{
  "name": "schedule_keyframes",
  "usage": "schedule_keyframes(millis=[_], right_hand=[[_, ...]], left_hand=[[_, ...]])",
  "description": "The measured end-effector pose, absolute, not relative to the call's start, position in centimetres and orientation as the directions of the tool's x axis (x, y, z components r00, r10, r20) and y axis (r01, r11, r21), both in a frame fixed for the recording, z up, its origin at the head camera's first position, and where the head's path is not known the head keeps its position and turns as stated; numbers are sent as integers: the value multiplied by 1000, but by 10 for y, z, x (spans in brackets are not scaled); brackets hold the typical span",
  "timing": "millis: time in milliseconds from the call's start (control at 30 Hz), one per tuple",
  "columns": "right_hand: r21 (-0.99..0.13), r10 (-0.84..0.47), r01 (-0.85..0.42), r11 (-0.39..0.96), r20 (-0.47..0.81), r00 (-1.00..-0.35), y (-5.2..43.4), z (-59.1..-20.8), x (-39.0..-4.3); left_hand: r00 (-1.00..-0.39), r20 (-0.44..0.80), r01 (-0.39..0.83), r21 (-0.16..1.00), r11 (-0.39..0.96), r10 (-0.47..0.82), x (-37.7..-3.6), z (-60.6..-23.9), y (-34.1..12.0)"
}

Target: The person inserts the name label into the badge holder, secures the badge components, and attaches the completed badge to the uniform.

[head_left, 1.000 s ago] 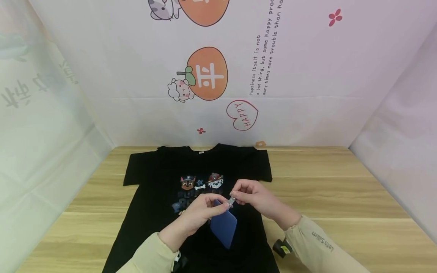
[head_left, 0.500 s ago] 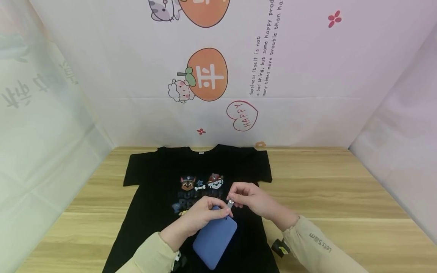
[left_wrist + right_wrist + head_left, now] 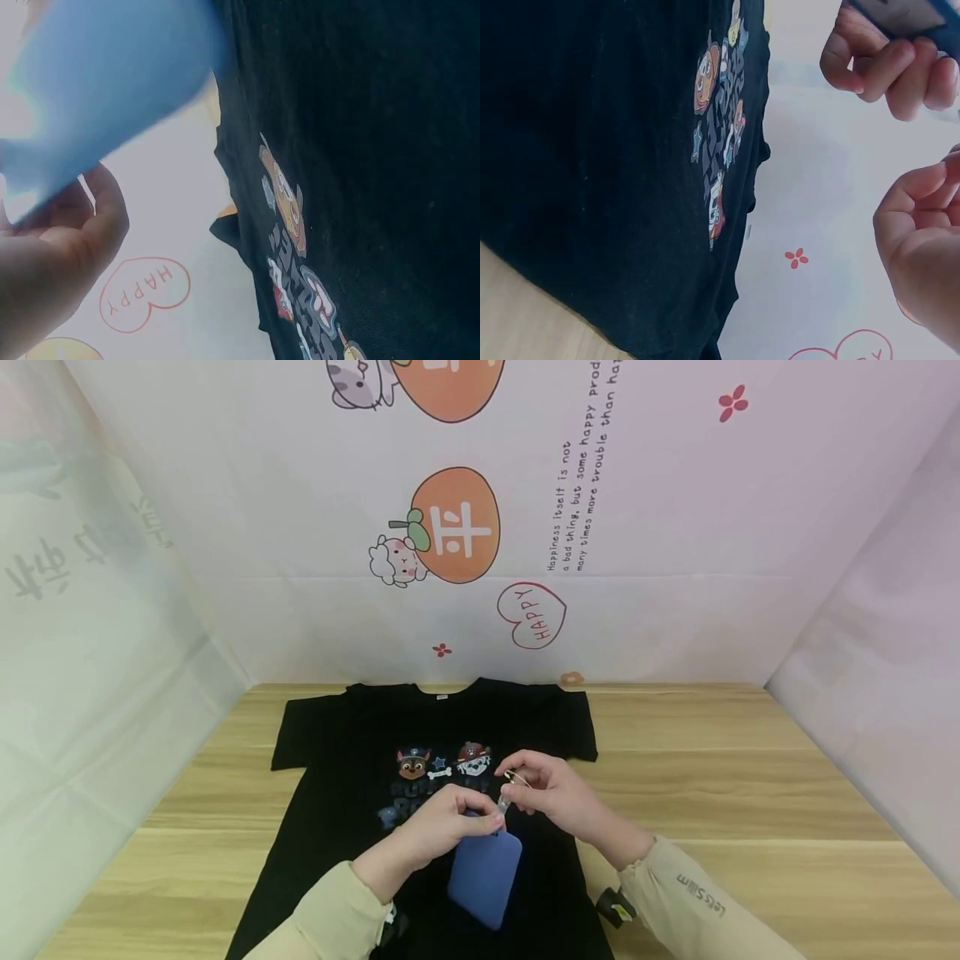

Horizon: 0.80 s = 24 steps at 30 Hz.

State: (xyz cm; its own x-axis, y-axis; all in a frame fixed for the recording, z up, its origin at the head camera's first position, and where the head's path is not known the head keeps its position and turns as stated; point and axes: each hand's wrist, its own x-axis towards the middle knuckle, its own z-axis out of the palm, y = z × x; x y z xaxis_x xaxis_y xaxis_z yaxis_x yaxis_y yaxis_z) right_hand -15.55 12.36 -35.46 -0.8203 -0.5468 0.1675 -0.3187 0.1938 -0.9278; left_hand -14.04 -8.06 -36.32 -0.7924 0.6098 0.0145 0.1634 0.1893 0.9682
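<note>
A: What are we looking at first?

B: The blue pouch (image 3: 486,877), hanging over the lower middle of the black T-shirt (image 3: 337,793), approx. 6 o'clock from the cartoon print (image 3: 442,762). We're seeing it dangle from its top edge, lower corner tilting toward 7 o'clock.

A: Who's holding it?

B: The left hand (image 3: 435,828) is pinching the pouch's top w/ curled fingers and thumb. In the left wrist view the pouch (image 3: 105,82) is showing as a blurred blue shape right above the thumb (image 3: 97,217).

A: And the right hand?

B: The right hand (image 3: 558,797) is sitting at approx. 3 o'clock from the left, almost touching it. Its fingertips are pressing together on a small silver metal piece (image 3: 506,800) at the pouch's top; we're also seeing a thin wire loop (image 3: 517,774) by those fingers. We can't tell exactly what the piece is, too small. In the right wrist view the fingers (image 3: 915,217) are curling inward, w/ the left hand (image 3: 889,64) at 12 o'clock from them.

A: Anything around?

B: The shirt is lying flat, front up, on a wooden table (image 3: 750,793), collar toward 12 o'clock. Beige sleeves (image 3: 697,902) are covering both forearms. A backdrop (image 3: 637,527) w/ an orange fruit drawing (image 3: 455,522) and a "HAPPY" heart (image 3: 532,614) is standing behind the table.
</note>
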Motion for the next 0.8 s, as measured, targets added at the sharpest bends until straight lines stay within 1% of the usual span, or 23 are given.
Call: schedule_keyframes(millis=[100,200,400,500,800], right_hand=[[-925,-534,-321,203,170,-828,125,-357,-157],[-916,-509,-330,230,175,-842,125,-358,-158],[-894,-453,-346,283,194,-870,127,-356,-162],[-889,-463,-347,297,184,-867,129,-355,-162],[-863,-516,-364,351,146,-844,132,-356,-163]], left_hand=[[-791,34,180,967,179,610,-142,-365,-79],[-808,56,205,960,191,586,-143,-367,-75],[-837,131,299,923,244,531,-145,-367,-66],[-836,148,320,913,252,528,-146,-367,-65],[-848,114,302,907,294,518,-145,-371,-60]])
